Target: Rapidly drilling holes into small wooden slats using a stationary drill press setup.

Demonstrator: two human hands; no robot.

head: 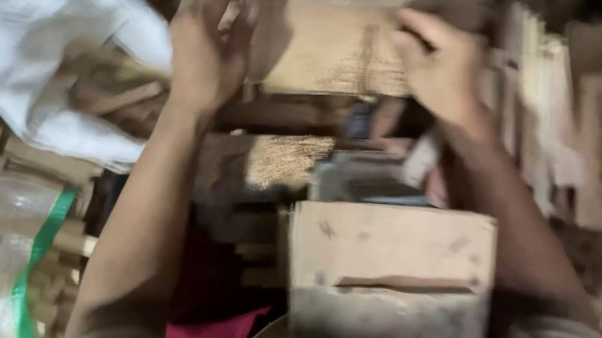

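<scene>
— What are the hands on?
— A flat wooden board [338, 45], held up at the frame's top. The left hand [209, 45] curls on its left edge, the right hand [437, 64] clamps its right edge.
— Below?
— A wooden block [387, 277]; a white sack [49, 57] of wood scraps lies left.

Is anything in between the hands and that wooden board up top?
No, nothing visible. The left hand and the right hand both already touch the wooden board, one at each side. The picture is blurry, so the exact grip is unclear.

Head-worn view; steeply downward; close
</scene>
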